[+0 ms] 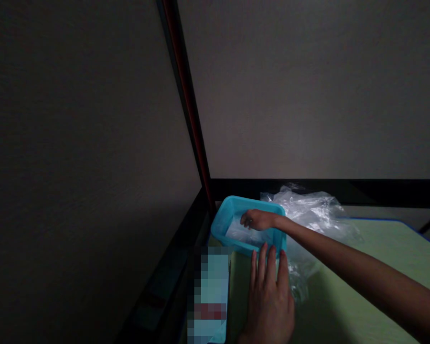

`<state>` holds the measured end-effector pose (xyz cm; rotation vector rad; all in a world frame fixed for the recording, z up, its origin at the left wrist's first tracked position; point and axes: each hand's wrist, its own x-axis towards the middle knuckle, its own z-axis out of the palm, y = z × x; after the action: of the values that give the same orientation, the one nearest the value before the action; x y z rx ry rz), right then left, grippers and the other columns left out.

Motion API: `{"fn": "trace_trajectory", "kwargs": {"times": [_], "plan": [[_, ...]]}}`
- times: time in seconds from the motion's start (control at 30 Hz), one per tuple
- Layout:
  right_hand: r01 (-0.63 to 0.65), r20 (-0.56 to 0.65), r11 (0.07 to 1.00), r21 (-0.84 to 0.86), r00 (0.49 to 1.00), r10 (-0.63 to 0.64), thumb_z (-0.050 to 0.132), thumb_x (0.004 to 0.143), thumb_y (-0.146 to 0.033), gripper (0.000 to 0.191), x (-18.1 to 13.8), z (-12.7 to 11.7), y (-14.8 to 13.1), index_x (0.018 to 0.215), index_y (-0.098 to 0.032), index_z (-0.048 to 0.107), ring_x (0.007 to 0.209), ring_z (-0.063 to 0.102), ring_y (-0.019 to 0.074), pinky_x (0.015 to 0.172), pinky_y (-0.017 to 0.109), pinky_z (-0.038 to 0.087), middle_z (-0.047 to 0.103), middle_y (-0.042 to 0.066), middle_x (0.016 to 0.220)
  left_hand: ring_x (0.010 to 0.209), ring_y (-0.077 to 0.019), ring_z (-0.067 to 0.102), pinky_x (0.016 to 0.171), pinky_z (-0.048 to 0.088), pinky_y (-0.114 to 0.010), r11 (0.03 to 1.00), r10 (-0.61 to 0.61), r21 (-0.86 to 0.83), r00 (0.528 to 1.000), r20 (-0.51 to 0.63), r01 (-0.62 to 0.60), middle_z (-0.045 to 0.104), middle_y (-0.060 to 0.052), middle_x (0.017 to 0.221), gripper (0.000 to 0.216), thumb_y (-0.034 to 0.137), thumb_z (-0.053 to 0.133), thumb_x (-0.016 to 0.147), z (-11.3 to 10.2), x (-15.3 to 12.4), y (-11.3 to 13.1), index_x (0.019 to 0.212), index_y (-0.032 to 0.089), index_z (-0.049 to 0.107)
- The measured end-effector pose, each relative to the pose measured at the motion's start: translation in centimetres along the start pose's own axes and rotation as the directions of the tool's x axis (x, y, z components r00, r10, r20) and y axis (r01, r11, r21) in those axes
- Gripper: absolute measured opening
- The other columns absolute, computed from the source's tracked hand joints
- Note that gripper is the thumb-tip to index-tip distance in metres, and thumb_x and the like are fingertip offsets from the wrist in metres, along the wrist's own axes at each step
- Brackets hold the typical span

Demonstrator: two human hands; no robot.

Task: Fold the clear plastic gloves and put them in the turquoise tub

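Note:
A turquoise plastic bin [225,220] stands at the far left corner of the green table [372,248]; pale clear plastic lies inside it. My right hand [258,220] reaches over the bin from the right, its fingers curled down into the bin and closed; what they pinch is too dim to name. My left hand [270,291] lies flat on the table just in front of the bin. Its fingers are stretched out, their tips touch the bin's near wall, and it holds nothing.
A heap of crumpled clear plastic bags [311,210] lies right of and behind the bin. A dark red-edged pole [189,105] runs up the wall corner. A light blue object [211,291], blurred out, sits at the table's left edge. The room is dim.

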<state>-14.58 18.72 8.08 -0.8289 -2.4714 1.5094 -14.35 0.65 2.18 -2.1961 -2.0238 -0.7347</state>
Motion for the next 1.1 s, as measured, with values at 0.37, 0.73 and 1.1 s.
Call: {"fn": "trace_trajectory", "kwargs": {"times": [0.37,0.73,1.1], "plan": [[0.202,-0.314,0.979,-0.014,0.929,-0.196,0.057,0.069,-0.011,0.010,-11.9,-5.4,-1.4,0.073,-0.018,0.064,0.072,0.060,0.0170,0.067,0.027,0.046,0.065,0.001,0.073,0.131,-0.0261,0.015,0.103,0.024,-0.049,0.998,0.050,0.041,0.999,-0.010,-0.050,0.024,-0.009,0.141,0.061,0.008,0.040,0.076,-0.5,0.6,-0.4,0.135,0.015,0.025],[-0.125,-0.602,0.910,-0.394,0.784,-0.153,0.050,0.074,-0.016,0.023,-21.6,-3.4,10.3,0.094,-0.018,0.061,0.094,0.056,0.0252,0.079,0.039,0.047,0.058,0.011,0.106,0.131,-0.0269,0.010,0.103,0.021,-0.048,0.988,0.139,0.088,0.977,-0.159,-0.127,0.018,-0.014,0.142,0.060,0.003,0.040,0.075,0.2,1.1,-0.5,0.133,0.011,0.025],[-0.166,-0.662,0.894,-0.415,0.730,-0.172,0.053,0.073,-0.009,0.020,-19.3,-0.4,11.4,0.082,-0.022,0.065,0.116,0.039,0.0260,0.099,0.047,0.025,0.054,0.007,0.117,0.131,-0.0205,0.014,0.105,0.023,-0.037,0.882,0.464,-0.117,0.884,0.053,-0.456,0.026,-0.010,0.140,0.043,0.011,0.045,0.075,2.8,-1.1,5.9,0.118,0.015,0.045]]}}
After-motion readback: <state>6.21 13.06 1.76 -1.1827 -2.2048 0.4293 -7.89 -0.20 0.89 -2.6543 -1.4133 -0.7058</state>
